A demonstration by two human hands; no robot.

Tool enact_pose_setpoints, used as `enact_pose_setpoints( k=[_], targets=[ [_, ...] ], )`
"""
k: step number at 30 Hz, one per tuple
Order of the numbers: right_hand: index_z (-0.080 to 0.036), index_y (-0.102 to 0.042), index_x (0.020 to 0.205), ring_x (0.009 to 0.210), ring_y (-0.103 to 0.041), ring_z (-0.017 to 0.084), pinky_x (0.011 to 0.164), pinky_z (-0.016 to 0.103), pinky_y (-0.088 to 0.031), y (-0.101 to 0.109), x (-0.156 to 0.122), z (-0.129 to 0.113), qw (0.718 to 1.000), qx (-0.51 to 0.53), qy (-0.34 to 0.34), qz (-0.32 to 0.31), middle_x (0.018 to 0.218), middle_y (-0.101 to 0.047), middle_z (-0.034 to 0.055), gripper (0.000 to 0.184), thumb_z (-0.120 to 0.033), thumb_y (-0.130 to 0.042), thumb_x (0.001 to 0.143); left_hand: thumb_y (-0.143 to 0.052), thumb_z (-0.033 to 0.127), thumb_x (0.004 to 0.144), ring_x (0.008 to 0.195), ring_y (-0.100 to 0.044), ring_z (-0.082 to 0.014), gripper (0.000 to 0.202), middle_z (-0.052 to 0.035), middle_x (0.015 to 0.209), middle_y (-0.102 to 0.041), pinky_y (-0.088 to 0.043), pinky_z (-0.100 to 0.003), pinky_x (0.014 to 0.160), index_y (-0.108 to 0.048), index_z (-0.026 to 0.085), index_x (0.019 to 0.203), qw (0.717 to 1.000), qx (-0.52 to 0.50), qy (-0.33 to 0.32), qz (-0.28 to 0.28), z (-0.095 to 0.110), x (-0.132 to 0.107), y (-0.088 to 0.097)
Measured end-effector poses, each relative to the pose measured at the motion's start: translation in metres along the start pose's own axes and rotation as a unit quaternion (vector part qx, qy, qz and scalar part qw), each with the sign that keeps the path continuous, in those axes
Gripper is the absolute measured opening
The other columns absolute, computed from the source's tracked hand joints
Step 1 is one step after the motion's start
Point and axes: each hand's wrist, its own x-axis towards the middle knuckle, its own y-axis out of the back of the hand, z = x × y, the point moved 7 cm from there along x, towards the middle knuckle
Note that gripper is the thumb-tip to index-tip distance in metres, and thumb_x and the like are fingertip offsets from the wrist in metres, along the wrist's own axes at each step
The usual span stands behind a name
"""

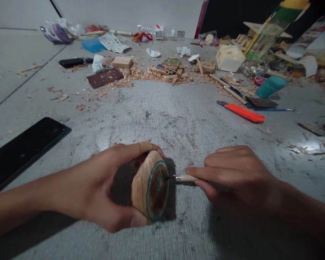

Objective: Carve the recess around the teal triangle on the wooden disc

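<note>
My left hand [97,187] is closed around a rounded wooden piece [141,187], thumb at its lower edge and fingers over its top. A bandage [145,146] wraps one of those fingers. The wood stands on edge, its flat face turned right, showing a green ring, a brown painted area and a pale triangle. In my right hand [233,173] a thin paintbrush [186,178] is pinched, with a light handle and a metal collar. Its dark tip is at the right side of the painted face; whether it touches, I cannot tell.
A black phone [27,148] lies at the left. An orange utility knife [243,112] rests at the right, near a teal cylinder [272,86]. Wood shavings [141,74], brown sandpaper [104,77] and wood blocks [122,62] lie farther back. A cut plastic bottle [273,32] holds tools.
</note>
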Motion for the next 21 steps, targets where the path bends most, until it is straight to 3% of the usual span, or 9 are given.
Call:
enact_pose_setpoints(
  k=[5,7,10,14,16,18,21],
  targets=[
    [-0.02,-0.068,0.116,0.056,-0.047,0.01,0.057,0.028,-0.031,0.005,0.002,0.003,1.0,-0.018,-0.006,0.023,0.066,-0.057,-0.0067,0.021,-0.016,-0.063,0.096,-0.074,0.042,0.076,0.098,-0.073,-0.0201,0.065,0.0007,0.121,-0.072,-0.063,-0.025,0.077,-0.047,0.031,0.134,0.999,-0.029,0.004,-0.013,-0.002,0.0,-0.001],
    [-0.02,-0.069,0.115,0.056,-0.047,0.01,0.057,0.03,-0.031,0.001,0.003,0.002,0.999,-0.03,0.015,-0.011,0.066,-0.057,-0.0061,0.019,-0.018,-0.061,0.098,-0.076,0.042,0.075,0.098,-0.072,-0.0206,0.067,0.0003,0.122,-0.07,-0.063,-0.026,0.077,-0.045,0.032,0.134,1.0,-0.015,-0.003,-0.006,-0.001,0.0,0.001],
    [-0.02,-0.072,0.111,0.057,-0.048,0.012,0.059,0.033,-0.031,-0.008,0.002,0.004,0.994,-0.055,0.039,-0.087,0.066,-0.058,-0.0047,0.017,-0.019,-0.058,0.099,-0.076,0.041,0.072,0.103,-0.068,-0.0227,0.07,-0.002,0.121,-0.066,-0.06,-0.03,0.085,-0.043,0.028,0.132,0.999,0.041,-0.01,0.03,0.001,-0.001,0.011],
    [-0.018,-0.071,0.113,0.062,-0.05,0.012,0.062,0.032,-0.034,0.01,0.005,0.012,0.997,-0.06,0.023,-0.05,0.071,-0.063,-0.0026,0.018,-0.021,-0.058,0.102,-0.07,0.043,0.078,0.107,-0.061,-0.0249,0.063,-0.0083,0.125,-0.056,-0.057,-0.033,0.088,-0.043,0.021,0.131,0.986,0.156,-0.025,0.059,0.007,-0.004,0.024],
    [-0.019,-0.07,0.119,0.067,-0.054,0.012,0.065,0.03,-0.036,0.018,0.006,0.016,0.996,-0.075,0.008,-0.044,0.077,-0.066,-0.0018,0.02,-0.02,-0.059,0.102,-0.064,0.045,0.087,0.103,-0.061,-0.0273,0.059,-0.0135,0.131,-0.052,-0.056,-0.038,0.081,-0.041,0.019,0.135,0.958,0.276,-0.042,0.06,0.012,-0.005,0.025],
    [-0.02,-0.068,0.122,0.072,-0.056,0.013,0.068,0.03,-0.037,0.019,0.005,0.015,0.994,-0.084,0.01,-0.063,0.083,-0.068,-0.0012,0.022,-0.02,-0.059,0.102,-0.054,0.035,0.094,0.095,-0.061,-0.0267,0.046,-0.0152,0.13,-0.052,-0.054,-0.039,0.074,-0.042,0.018,0.135,0.915,0.398,-0.048,0.04,0.013,-0.005,0.023],
    [-0.021,-0.069,0.112,0.074,-0.056,0.013,0.069,0.031,-0.036,0.008,0.005,0.009,0.992,-0.048,0.012,-0.117,0.083,-0.067,-0.0014,0.015,-0.021,-0.056,0.104,-0.045,0.021,0.094,0.093,-0.059,-0.0279,0.041,-0.0138,0.125,-0.057,-0.052,-0.043,0.078,-0.046,0.019,0.135,0.859,0.509,-0.042,0.003,0.01,-0.004,0.023]
  ],
)
